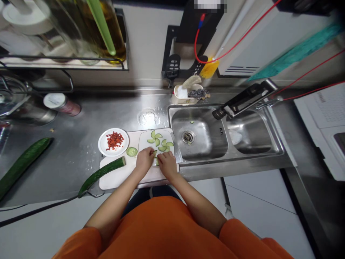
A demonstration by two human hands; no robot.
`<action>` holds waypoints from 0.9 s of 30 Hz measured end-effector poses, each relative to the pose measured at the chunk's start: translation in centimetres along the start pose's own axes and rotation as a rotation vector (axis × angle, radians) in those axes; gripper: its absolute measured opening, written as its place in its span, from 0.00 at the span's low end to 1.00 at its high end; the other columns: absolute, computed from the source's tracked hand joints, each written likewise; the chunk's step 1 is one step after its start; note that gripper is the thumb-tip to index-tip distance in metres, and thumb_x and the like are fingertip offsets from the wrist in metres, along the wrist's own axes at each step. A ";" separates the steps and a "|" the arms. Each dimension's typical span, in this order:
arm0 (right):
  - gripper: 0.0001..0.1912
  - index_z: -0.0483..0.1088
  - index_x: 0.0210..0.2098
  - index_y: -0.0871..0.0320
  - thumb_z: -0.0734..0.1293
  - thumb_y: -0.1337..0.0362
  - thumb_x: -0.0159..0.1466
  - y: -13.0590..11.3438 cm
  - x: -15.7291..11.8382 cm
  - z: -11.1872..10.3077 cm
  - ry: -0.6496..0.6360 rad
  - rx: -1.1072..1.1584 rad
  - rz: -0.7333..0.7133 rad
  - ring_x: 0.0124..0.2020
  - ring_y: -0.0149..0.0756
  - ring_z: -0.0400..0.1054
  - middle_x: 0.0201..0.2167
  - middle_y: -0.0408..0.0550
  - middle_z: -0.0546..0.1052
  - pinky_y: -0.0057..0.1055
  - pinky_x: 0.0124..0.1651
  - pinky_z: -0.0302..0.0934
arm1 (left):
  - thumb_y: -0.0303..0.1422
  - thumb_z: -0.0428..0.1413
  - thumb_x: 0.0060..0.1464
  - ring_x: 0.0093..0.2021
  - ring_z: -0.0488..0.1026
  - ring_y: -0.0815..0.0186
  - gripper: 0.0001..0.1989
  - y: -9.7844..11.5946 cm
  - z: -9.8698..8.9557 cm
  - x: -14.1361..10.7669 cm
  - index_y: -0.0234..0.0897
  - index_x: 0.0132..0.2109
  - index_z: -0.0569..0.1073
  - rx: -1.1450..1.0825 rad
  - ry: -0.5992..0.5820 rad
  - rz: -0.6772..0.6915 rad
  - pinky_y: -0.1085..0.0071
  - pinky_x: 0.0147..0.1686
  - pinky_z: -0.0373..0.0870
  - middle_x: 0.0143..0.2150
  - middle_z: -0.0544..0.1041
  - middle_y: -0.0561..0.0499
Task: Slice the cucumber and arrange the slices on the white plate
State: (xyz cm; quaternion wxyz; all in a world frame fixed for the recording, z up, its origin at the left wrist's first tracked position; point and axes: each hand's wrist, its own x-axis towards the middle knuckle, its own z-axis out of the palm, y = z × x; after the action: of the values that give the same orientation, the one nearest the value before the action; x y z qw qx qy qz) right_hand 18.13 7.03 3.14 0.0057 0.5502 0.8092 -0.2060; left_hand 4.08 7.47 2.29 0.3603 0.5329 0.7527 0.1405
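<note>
My left hand (145,159) is closed at the near left part of a white plate (144,138), pinching a thin cucumber slice (154,153). Beside it, my right hand (168,164) has its fingers curled down over the plate; what they hold is hidden. Half-round cucumber slices (162,148) lie in curved, petal-like groups on the plate. The plate rests on a pale cutting board (113,180). A small stack of round cucumber slices (132,151) sits left of the plate. Near my left forearm, a cut cucumber (104,173) lies partly on the board.
A round white plate of chopped red pieces (101,148) stands at the board's far left corner. A knife blade (177,154) shows by the sink (199,144). Farther left are a whole cucumber (24,162) and a pink can (70,108). A sponge holder (185,100) stands behind the sink.
</note>
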 end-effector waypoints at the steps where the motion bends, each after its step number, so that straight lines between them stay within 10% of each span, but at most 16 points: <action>1: 0.09 0.72 0.36 0.53 0.60 0.63 0.68 0.1 0.0 0.1 0.005 -0.007 -0.015 0.44 0.41 0.59 0.35 0.48 0.73 0.33 0.37 0.49 | 0.29 0.54 0.50 0.30 0.69 0.66 0.03 0.0 0.0 0.0 0.37 0.33 0.72 0.005 0.000 0.003 0.72 0.32 0.59 0.29 0.75 0.51; 27: 0.10 0.74 0.40 0.53 0.60 0.63 0.68 0.7 -0.6 0.6 0.054 -0.028 -0.125 0.46 0.43 0.57 0.40 0.50 0.75 0.35 0.39 0.50 | 0.28 0.52 0.54 0.40 0.70 0.62 0.11 -1.4 1.1 -0.1 0.37 0.44 0.73 0.054 0.061 0.165 0.68 0.42 0.65 0.38 0.73 0.46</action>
State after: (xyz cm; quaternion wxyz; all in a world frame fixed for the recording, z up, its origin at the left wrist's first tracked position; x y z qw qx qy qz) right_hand 18.86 6.51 2.54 -0.0211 0.5039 0.8446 -0.1796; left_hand 3.82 6.64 0.74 0.3098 0.5982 0.7203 0.1653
